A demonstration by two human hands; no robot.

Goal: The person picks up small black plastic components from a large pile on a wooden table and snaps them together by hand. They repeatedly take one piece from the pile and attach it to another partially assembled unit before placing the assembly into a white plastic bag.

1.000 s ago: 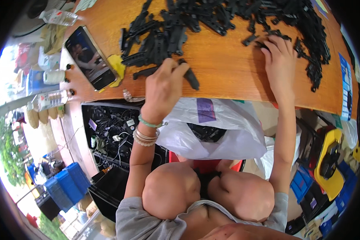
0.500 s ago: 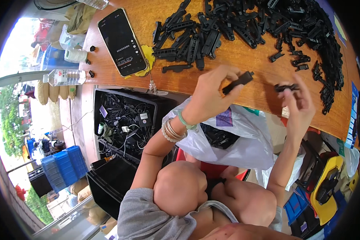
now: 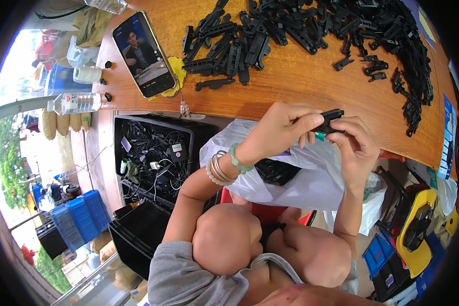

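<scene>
My left hand [image 3: 290, 125], with bangles and a beaded bracelet at the wrist, pinches a black plastic part [image 3: 333, 114] near the table's front edge. Against its right end press the curled fingers of my right hand [image 3: 359, 140]. The small black piece that hand held is mostly hidden by the fingers, and I cannot tell whether the two pieces are joined. Beyond my hands, a heap of long black plastic parts [image 3: 234, 53] covers the far side of the table. Several smaller black clips [image 3: 376, 68] lie to its right.
On the wooden table [image 3: 290, 86] lie a lit phone [image 3: 144, 56], a clear bottle [image 3: 76, 103] and a spool of white thread [image 3: 88, 74]. Below my hands hangs a white plastic bag [image 3: 301, 196] with black parts inside. A black crate [image 3: 153, 153] of cables stands left; a yellow chair [image 3: 418, 224] right.
My hands have come together, the right moving left, so the two black pieces now meet. The view has shifted slightly, and the phone screen shows a different picture.
</scene>
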